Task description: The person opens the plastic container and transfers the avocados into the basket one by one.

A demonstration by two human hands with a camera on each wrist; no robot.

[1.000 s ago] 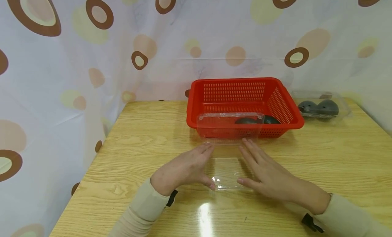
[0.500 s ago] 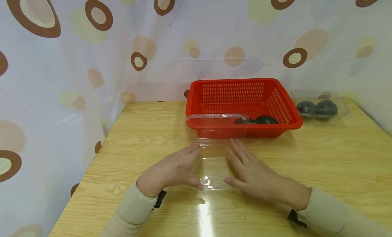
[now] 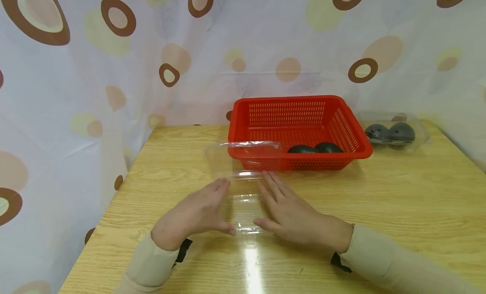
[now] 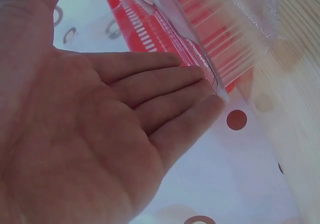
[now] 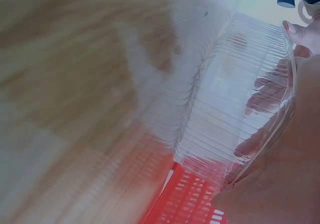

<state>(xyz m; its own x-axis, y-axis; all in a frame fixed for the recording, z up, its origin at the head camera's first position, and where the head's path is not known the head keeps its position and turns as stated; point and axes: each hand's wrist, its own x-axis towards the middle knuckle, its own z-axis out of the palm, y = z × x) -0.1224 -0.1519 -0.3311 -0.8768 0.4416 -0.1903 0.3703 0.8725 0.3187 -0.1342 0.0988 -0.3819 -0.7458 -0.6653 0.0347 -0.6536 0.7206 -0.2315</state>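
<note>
A clear, ribbed plastic clamshell box (image 3: 247,216) lies on the table with its hinged lid (image 3: 247,157) raised at the back, overlapping the basket in the head view. My left hand (image 3: 193,216) is at the box's left side, fingers extended and thumb toward the front. At the right side is my right hand (image 3: 294,218), its fingers also straight along the wall. The left wrist view shows the left palm (image 4: 85,119) flat and fingertips right at the plastic rim. In the right wrist view the ribbed box wall (image 5: 225,99) appears beside the right hand. Nothing shows inside the box.
Behind the box stands a red slotted basket (image 3: 286,101) holding dark rounded objects (image 3: 328,147). Another clear container (image 3: 422,138) with dark round objects (image 3: 401,133) stands at the back right. A patterned curtain (image 3: 212,74) hangs behind the wooden table (image 3: 182,159).
Both hands and the clear box between them have moved left across the table. The raised lid now extends past the basket's left edge. The basket has stayed in place.
</note>
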